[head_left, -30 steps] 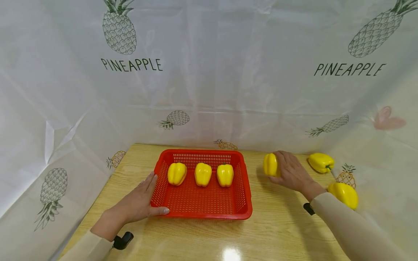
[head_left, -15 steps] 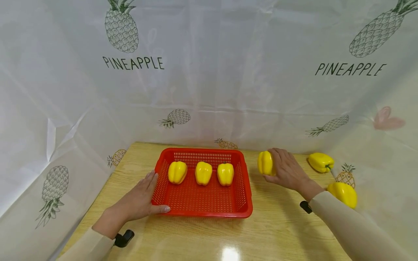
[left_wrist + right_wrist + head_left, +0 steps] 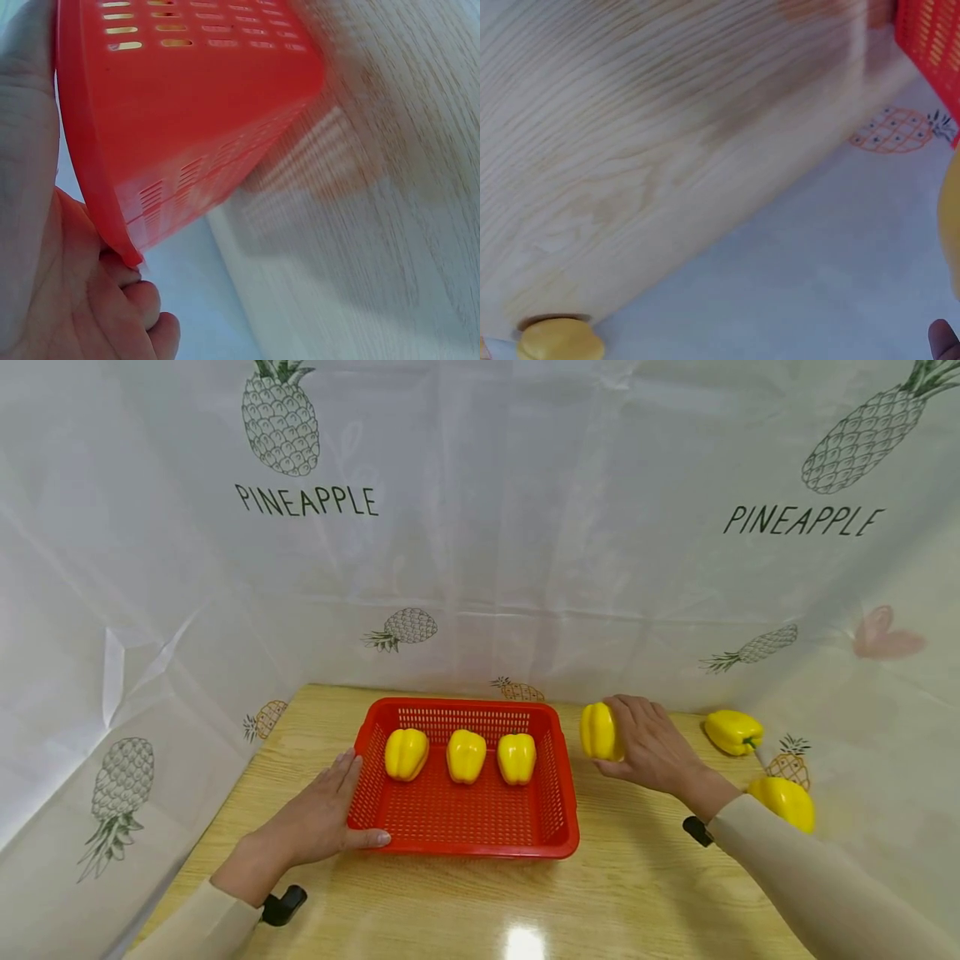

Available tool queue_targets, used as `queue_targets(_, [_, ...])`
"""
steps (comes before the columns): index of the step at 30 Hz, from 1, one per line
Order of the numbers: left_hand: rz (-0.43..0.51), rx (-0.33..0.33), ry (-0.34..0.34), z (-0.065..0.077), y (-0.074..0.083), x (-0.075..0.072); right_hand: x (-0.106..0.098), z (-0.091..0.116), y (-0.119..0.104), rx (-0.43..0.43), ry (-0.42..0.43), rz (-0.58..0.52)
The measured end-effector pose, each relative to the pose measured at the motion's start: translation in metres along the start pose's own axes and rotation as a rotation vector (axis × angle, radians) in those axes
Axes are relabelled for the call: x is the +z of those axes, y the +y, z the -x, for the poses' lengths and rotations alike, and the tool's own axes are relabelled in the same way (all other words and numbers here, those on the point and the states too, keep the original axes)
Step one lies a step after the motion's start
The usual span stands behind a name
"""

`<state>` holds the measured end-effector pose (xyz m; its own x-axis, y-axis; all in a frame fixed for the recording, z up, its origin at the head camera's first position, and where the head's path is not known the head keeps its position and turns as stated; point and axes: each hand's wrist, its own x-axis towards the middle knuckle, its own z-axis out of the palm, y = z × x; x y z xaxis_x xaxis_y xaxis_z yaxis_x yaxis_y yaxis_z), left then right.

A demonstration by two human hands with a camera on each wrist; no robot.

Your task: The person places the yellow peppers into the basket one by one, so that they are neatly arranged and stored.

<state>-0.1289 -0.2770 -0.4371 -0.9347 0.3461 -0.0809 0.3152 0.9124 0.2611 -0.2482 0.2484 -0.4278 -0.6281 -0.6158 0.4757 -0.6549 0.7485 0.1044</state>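
My right hand [image 3: 652,745] grips a yellow bell pepper [image 3: 599,732] above the table, just right of the red basket [image 3: 465,843]. In the right wrist view only an edge of that pepper [image 3: 951,225] and one fingertip show. My left hand [image 3: 311,818] holds the basket's near left corner, thumb along the front rim. In the left wrist view its fingers [image 3: 142,300] bend at the rim's underside. Inside the basket, a left pepper [image 3: 407,755], a middle pepper [image 3: 467,757] and a right pepper [image 3: 517,758] stand in a row.
Two more yellow bell peppers lie at the table's right side, a far one [image 3: 733,732] and a nearer one [image 3: 783,803] beside the right forearm. Behind the wooden table [image 3: 420,910] hangs a white sheet [image 3: 525,527] with pineapple prints.
My right hand has carried its bell pepper left and slightly upward in the head view, closer to the basket. The left hand and the basket stay in place.
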Motion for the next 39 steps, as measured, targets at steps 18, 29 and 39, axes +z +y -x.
queue_targets(18, [0.009, -0.001, -0.007, 0.0, 0.002, -0.001, -0.012, -0.046, -0.051, -0.089, -0.025, 0.024])
queue_targets(29, [0.003, -0.006, -0.008, 0.0, 0.002, 0.002, -0.011, -0.071, -0.077, -0.128, -0.083, 0.036])
queue_targets(39, [-0.009, -0.011, -0.019, -0.001, 0.0, 0.001, -0.007, -0.105, -0.116, -0.176, -0.153, 0.074])
